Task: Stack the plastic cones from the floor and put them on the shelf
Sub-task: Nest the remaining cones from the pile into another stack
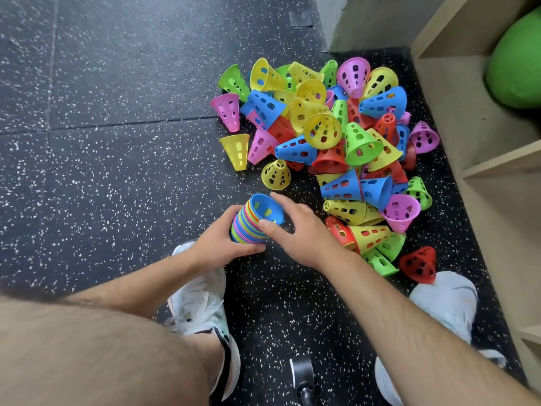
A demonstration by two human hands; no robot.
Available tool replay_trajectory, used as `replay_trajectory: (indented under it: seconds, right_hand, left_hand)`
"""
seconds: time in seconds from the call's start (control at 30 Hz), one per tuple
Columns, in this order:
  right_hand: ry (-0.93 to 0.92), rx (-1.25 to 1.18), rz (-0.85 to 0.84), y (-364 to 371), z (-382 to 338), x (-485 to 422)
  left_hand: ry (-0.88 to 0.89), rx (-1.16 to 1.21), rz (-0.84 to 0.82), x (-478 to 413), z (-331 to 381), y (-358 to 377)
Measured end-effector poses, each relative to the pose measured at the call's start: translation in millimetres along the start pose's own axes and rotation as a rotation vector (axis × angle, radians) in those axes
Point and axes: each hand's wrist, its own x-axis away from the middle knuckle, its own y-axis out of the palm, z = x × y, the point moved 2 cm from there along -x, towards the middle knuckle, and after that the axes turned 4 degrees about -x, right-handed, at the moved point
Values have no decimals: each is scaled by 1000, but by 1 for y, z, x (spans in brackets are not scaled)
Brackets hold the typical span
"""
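Observation:
A pile of loose plastic cones (328,133) in yellow, blue, green, pink and red lies on the dark speckled floor. My left hand (218,244) is wrapped around a stack of nested cones (248,227) with many coloured rims, tilted on its side just above the floor. A blue cone (268,208) sits outermost in the stack, its wide mouth facing up and right. My right hand (298,230) rests on that blue cone's rim, thumb near the lower edge and fingers over the top edge.
A wooden shelf unit (480,159) stands on the right, with a green ball (518,63) in its upper compartment. My white shoes (202,303) are planted on the floor near the pile. A small black object (303,376) lies between my feet.

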Motion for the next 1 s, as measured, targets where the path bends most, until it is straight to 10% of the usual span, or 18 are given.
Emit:
replay_trajectory:
  seconds: [0.37, 1.0]
  right_hand:
    - [-91, 153, 296, -14, -4, -49]
    - [-50, 392, 286, -9, 5, -63]
  left_hand:
    - [-50, 54, 84, -7, 3, -10]
    - [-78, 44, 88, -8, 1, -10]
